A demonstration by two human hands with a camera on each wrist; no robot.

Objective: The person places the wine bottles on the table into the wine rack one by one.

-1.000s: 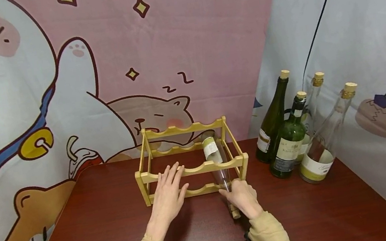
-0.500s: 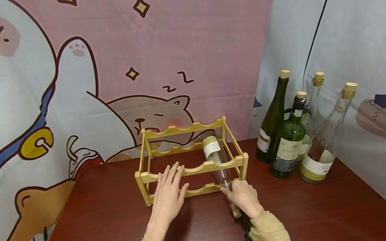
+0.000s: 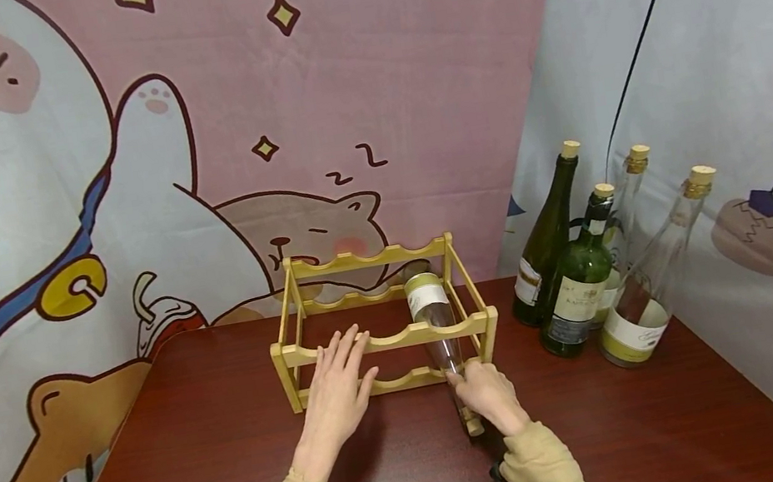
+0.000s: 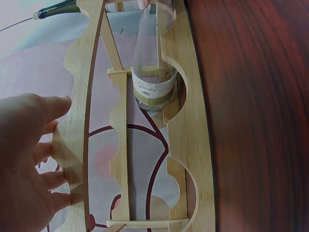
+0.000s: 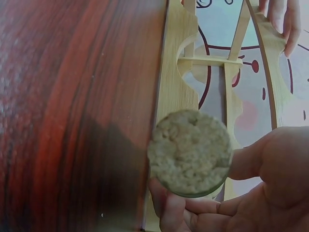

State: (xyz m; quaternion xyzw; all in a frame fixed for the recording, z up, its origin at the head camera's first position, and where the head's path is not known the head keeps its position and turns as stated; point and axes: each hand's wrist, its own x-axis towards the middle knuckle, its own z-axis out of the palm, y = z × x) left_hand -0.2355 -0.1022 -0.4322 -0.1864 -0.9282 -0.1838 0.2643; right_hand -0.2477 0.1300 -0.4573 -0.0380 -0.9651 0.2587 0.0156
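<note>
Cartoon-printed cloth (image 3: 400,87) hangs behind a reddish-brown wooden table (image 3: 194,465), where we see a two-tier wooden wine rack (image 3: 387,340). Through the right end of its lower tier lies a clear glass wine bottle (image 3: 432,314), neck towards us. At that neck the right hand (image 3: 488,395) has its grip curled round the glass; only the right wrist view shows us the cork (image 5: 189,153) end-on. The left hand (image 3: 334,388) grasps nothing, its extended fingers touching the rack's upper front rail (image 4: 79,116). From the left wrist we make out script on the label (image 4: 153,92), illegible from the head, which alone shows all four corked bottles (image 3: 580,290) standing at right.
</note>
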